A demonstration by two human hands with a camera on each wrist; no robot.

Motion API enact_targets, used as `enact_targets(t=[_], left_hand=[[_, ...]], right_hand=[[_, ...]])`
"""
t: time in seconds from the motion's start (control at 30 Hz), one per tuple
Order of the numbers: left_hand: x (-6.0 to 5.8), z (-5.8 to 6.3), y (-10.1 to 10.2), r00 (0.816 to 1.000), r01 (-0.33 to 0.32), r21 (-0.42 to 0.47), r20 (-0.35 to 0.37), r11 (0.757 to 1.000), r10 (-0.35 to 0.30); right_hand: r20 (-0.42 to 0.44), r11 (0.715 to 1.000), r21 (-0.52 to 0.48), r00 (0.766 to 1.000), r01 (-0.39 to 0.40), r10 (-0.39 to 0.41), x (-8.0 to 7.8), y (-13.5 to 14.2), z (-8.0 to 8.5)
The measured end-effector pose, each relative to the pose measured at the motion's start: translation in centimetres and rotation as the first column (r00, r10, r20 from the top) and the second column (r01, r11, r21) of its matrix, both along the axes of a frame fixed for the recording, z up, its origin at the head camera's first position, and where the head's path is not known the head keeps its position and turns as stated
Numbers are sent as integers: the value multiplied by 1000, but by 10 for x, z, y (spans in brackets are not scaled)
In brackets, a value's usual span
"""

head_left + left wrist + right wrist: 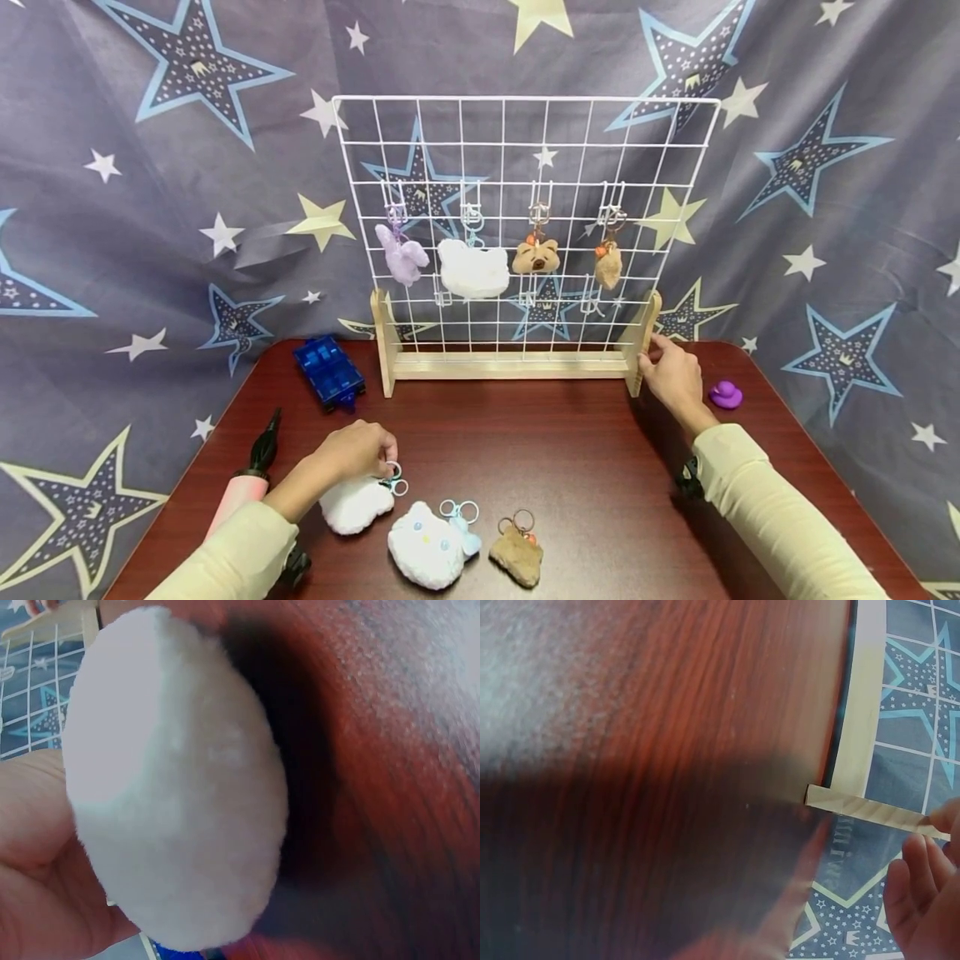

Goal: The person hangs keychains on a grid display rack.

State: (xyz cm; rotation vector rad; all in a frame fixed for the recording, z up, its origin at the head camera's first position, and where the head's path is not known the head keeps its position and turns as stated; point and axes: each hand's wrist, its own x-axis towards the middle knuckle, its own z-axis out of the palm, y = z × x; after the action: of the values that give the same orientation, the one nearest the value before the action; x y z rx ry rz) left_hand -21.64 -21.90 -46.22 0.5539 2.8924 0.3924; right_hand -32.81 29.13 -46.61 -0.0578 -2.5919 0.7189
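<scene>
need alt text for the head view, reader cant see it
A person's left hand holds a white plush keychain at a dark red table while the right hand grips the wooden support of a white wire rack. Four plush keychains hang on the rack, and two more lie on the table.

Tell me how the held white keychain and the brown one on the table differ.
The left hand holds the white keychain; the brown keychain lies on the table, unheld. The white one looks larger than the brown. The white one is rounded; the brown one, more angular. Both look fuzzy.
</scene>
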Motion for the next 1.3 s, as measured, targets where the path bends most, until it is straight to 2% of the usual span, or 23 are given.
enact_targets(t=[0.27, 0.47, 0.57, 0.8, 1.17, 1.3], left_hand=[[2, 10, -4, 1000, 2, 39, 23, 999, -3], [-2, 14, -9, 996, 87, 88, 19, 992, -89], [-4, 16, -11, 994, 108, 124, 19, 986, -112], [-7, 20, -12, 991, 135, 192, -50, 972, -128], [-11, 26, -8, 987, 137, 267, -116, 954, -109], [-13, 28, -5, 978, 163, 294, -172, 942, -115]], right_hand=[[-6, 1000, -2, 1000, 3, -3, 0, 0, 2], [-5, 1000, -6, 1000, 6, -6, 0, 0, 2], [-6, 1000, -4, 1000, 4, -4, -1, 0, 2], [-5, 1000, -4, 1000, 3, -3, -2, 1, 2], [1, 1000, 1, 1000, 0, 0, 0, 0, 3], [7, 1000, 4, 1000, 4, -4, 1, 0, 3]])
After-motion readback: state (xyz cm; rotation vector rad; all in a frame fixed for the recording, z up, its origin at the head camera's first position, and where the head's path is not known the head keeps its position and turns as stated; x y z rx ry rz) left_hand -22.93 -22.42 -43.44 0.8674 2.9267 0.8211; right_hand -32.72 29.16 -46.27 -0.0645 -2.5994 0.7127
